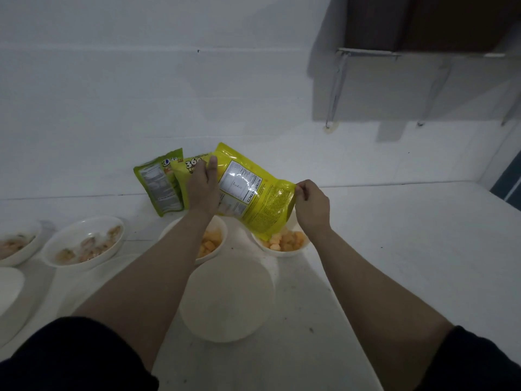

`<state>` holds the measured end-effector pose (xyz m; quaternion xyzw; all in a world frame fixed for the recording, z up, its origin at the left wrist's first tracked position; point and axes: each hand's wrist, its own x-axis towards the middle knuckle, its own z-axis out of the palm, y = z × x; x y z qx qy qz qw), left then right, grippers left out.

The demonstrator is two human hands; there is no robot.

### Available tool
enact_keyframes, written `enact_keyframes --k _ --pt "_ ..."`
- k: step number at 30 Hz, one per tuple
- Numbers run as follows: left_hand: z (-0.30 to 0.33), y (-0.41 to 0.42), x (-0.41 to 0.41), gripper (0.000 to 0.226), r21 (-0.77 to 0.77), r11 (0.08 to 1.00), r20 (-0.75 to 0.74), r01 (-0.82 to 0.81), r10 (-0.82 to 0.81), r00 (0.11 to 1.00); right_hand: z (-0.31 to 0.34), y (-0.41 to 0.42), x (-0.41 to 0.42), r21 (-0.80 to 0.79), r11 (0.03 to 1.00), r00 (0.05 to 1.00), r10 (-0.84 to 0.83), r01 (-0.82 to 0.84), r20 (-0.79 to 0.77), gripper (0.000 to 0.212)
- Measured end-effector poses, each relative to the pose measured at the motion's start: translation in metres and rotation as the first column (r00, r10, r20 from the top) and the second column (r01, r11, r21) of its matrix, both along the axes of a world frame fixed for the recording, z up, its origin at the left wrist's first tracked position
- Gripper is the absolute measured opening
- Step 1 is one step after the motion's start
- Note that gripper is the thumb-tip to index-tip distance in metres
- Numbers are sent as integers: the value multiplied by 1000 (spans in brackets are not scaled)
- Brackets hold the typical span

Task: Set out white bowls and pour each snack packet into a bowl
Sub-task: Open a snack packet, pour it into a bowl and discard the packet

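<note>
Pouring is the step in hand: a yellow packet (255,193), tilted mouth-down at the centre of the frame, is spilling orange cubes into the white bowl (282,245) right of centre. The left hand (203,184) grips the packet's raised upper end, thumb across the back; the right hand (312,203) pinches its right edge between curled fingers. A second bowl (208,239) under the left forearm already holds cubes, and an empty bowl (227,301) waits lower centre. Two green packets (162,183) lean at the wall. Next, I judge, the bag needs shaking empty before another is taken.
</note>
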<state>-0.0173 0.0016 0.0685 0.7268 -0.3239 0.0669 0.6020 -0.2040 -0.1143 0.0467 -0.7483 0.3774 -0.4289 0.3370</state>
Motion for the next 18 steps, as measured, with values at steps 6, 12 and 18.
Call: enact_keyframes --k 6,12,18 --pt "1 6 -4 46 31 998 24 56 -56 998 1 2 -5 19 1000 1000 10 -11 30 19" --pt "6 13 -7 43 67 992 34 110 -113 993 0 7 -11 -9 1000 997 26 -26 66 18" --pt "10 19 -12 40 131 986 69 101 -111 991 -5 8 -12 6 1000 996 19 -19 87 18"
